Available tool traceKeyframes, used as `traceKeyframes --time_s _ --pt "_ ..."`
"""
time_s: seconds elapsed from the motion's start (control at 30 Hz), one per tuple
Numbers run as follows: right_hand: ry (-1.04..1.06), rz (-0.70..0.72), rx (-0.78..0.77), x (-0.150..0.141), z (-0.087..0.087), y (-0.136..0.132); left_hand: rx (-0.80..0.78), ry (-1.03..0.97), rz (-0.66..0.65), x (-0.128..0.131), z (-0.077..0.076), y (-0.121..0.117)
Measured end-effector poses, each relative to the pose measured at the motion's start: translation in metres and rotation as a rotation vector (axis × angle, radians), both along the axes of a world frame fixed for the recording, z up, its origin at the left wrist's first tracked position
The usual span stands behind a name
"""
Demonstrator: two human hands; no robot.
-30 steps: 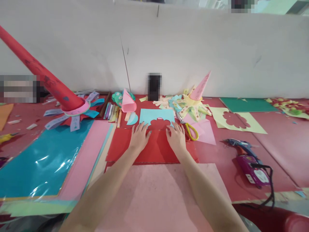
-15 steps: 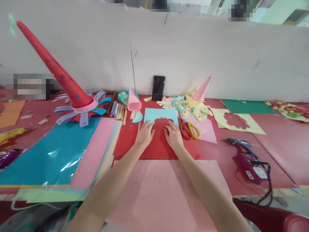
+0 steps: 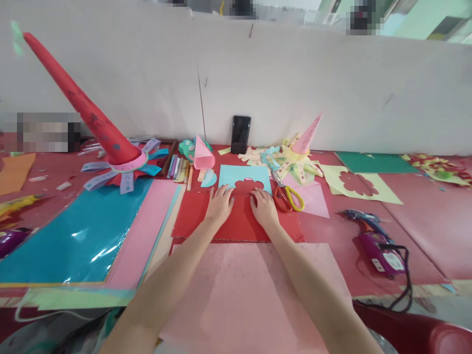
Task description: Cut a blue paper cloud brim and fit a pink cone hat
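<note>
My left hand (image 3: 219, 205) lies flat on the red cardboard (image 3: 239, 226), fingers stretched toward the lower left corner of a light blue paper (image 3: 239, 173). My right hand (image 3: 264, 207) rests on the same cardboard with its fingers spread near the paper's lower right edge. A scalloped shape is cut out of that blue paper, and red shows through the gap. Just right of my right hand are scissors (image 3: 294, 198) with one red and one yellow handle loop. In front of the cardboard, a large pale pink sheet (image 3: 250, 290) lies between my forearms.
A tall red paper cone (image 3: 92, 118) and a plastic-wrapped blue sheet (image 3: 81, 236) are on the left. A black phone (image 3: 241, 134) leans against the wall. Behind the scissors stands a pink cone (image 3: 308, 135). A corded glue gun (image 3: 363, 218) and purple power strip (image 3: 381, 255) lie right.
The view has shifted slightly, showing more of the red cone's top. Both hands stay on the red cardboard, with the fingers a little closer together.
</note>
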State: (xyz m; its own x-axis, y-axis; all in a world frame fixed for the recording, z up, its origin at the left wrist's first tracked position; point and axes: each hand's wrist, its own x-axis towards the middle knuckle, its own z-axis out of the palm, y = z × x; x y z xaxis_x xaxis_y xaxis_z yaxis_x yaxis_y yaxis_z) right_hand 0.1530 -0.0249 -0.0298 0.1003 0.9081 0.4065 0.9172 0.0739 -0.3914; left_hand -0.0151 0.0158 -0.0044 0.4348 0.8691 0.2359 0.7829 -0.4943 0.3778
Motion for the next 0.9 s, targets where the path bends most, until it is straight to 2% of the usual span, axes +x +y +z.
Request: traceKeyframes --time_s 0.23,0.3,0.4,0.57,0.7,0.77,0.9 --pt "0.001 -0.006 0.017 0.0 0.0 0.0 0.019 -0.014 0.002 0.0 -0.001 -0.001" --pt "0.003 -0.002 0.023 0.0 0.0 0.0 0.044 -0.024 0.031 0.0 0.004 0.001" --pt "0.007 -0.014 0.027 -0.001 -0.001 0.001 0.113 -0.077 0.149 0.001 0.018 0.009" --pt "0.011 -0.03 0.028 -0.003 0.001 0.001 0.144 -0.109 0.401 0.001 0.041 0.037" --pt "0.025 -0.039 0.029 -0.004 0.003 0.001 0.074 -0.026 0.473 -0.002 0.04 0.065" --pt "0.033 -0.036 0.019 -0.004 0.003 0.001 0.077 0.016 0.467 -0.007 0.037 0.079" --pt "0.071 -0.032 0.005 -0.003 0.002 0.003 0.062 0.036 0.348 -0.021 0.035 0.103"
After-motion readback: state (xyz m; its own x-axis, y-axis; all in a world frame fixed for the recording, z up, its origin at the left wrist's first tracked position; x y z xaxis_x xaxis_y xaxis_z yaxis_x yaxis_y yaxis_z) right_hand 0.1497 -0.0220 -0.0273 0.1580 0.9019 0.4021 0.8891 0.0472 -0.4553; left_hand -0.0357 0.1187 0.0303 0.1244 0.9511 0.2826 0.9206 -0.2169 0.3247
